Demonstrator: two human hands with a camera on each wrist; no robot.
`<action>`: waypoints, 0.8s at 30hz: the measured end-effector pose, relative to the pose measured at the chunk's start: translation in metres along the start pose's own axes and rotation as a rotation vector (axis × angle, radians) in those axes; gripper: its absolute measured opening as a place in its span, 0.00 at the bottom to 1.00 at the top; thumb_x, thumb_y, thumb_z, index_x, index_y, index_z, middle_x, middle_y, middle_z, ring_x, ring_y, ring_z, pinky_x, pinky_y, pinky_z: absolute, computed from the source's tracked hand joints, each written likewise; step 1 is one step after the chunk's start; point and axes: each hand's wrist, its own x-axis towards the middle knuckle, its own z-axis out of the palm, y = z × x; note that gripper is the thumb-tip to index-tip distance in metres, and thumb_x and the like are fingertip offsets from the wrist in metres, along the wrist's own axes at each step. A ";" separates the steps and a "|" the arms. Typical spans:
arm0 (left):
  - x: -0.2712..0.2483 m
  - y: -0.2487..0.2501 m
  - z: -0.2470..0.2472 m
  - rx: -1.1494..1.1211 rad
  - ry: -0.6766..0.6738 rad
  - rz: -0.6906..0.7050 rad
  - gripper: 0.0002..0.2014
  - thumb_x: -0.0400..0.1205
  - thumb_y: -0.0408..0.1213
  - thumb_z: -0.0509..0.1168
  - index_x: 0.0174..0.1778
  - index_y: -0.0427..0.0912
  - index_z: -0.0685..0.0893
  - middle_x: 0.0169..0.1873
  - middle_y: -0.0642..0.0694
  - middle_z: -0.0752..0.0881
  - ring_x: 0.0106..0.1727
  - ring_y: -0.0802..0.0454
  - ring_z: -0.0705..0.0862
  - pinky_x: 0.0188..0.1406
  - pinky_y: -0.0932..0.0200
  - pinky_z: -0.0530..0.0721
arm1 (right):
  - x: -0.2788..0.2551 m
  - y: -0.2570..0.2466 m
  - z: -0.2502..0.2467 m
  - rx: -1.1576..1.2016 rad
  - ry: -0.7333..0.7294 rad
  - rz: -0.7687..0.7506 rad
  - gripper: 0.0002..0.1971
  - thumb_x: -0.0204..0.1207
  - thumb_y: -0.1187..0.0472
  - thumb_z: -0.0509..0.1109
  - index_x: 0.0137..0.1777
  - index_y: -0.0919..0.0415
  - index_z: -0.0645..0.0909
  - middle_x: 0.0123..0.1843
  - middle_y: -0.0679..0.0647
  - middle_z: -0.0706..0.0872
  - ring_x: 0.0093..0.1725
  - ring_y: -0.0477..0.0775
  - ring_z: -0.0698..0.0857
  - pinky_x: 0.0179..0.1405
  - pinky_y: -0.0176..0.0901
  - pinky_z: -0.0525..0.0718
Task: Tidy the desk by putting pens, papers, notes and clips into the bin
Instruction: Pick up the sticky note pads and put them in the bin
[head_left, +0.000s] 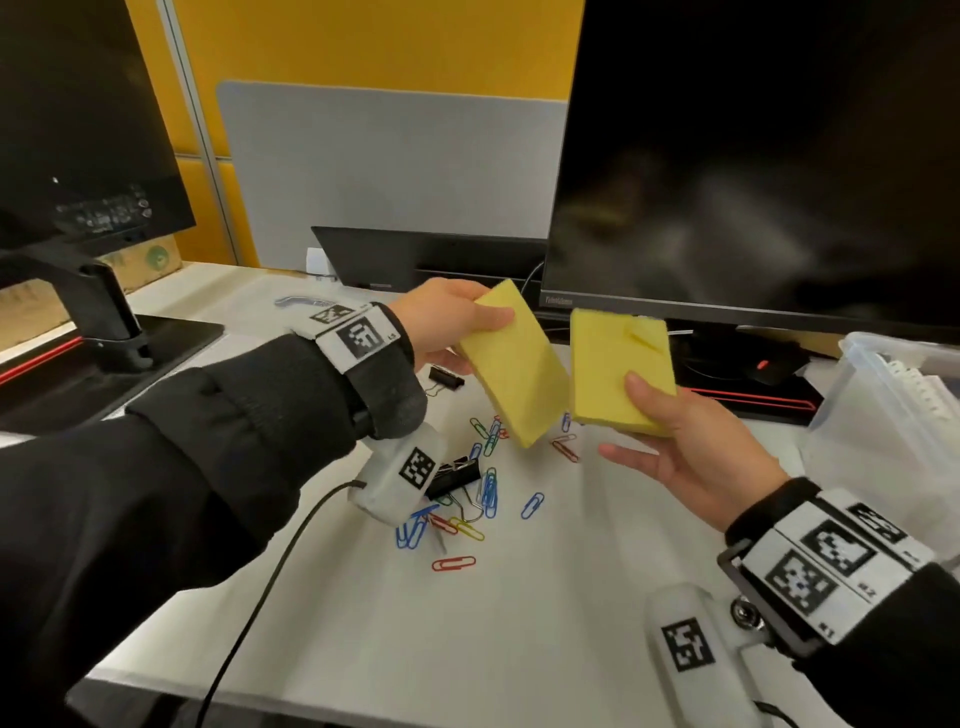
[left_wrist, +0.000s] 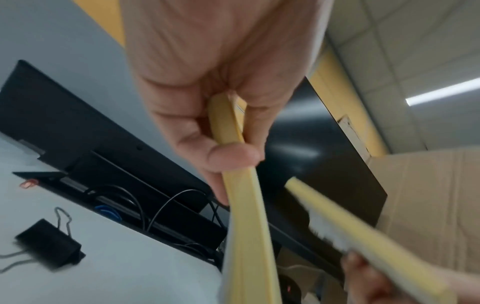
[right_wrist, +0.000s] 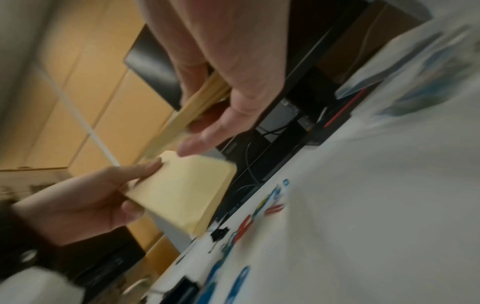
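- Sticky-note pads, two of them, both pale yellow and thick, are held in the air above the white desk (head_left: 519, 623); the left pad (head_left: 511, 364) is tilted with one corner pointing down, and the right pad (head_left: 618, 364) sits just beside it, apart by a narrow gap, its top sheets lifted at the far corner.
- Left hand (head_left: 447, 322) reaches in from a black sleeve above the desk, palm turned inward (a marker band wraps the wrist).
- Its thumb (left_wrist: 228, 156) lies across the pad's top face and the fingers curl beneath, pinching the upper end.
- Right hand (head_left: 691, 447) comes up from the near side of the desk, palm upward.
- Its thumb (head_left: 644, 395) presses the near edge of the right pad and the fingers support it from below; one finger sticks out loosely to the side.
- Paper clips (head_left: 488, 488) in several colours lie scattered on the desk beneath both pads, with black binder clips (head_left: 452, 478) among them.
- Clear plastic bin (head_left: 883, 405) stands at the desk's right edge, beside a dark monitor (head_left: 753, 156).
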 end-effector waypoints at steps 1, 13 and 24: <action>-0.001 0.001 0.004 0.042 -0.036 0.017 0.17 0.81 0.44 0.64 0.66 0.49 0.75 0.45 0.51 0.83 0.43 0.54 0.82 0.32 0.63 0.82 | 0.000 -0.001 -0.003 -0.008 -0.002 -0.001 0.11 0.79 0.60 0.63 0.58 0.59 0.78 0.50 0.53 0.86 0.48 0.50 0.86 0.35 0.46 0.91; -0.002 0.013 0.046 -0.031 -0.214 0.002 0.20 0.84 0.54 0.53 0.58 0.41 0.77 0.30 0.48 0.75 0.28 0.54 0.75 0.20 0.65 0.74 | -0.010 0.001 -0.008 -0.144 -0.055 0.029 0.14 0.78 0.58 0.63 0.63 0.57 0.75 0.53 0.52 0.85 0.50 0.52 0.85 0.44 0.50 0.89; -0.005 0.035 0.056 0.310 -0.463 0.125 0.13 0.73 0.40 0.73 0.53 0.48 0.82 0.44 0.49 0.88 0.44 0.52 0.88 0.31 0.64 0.83 | -0.030 -0.003 -0.019 -0.251 0.010 0.031 0.29 0.69 0.69 0.72 0.71 0.60 0.71 0.59 0.58 0.86 0.53 0.57 0.87 0.43 0.47 0.89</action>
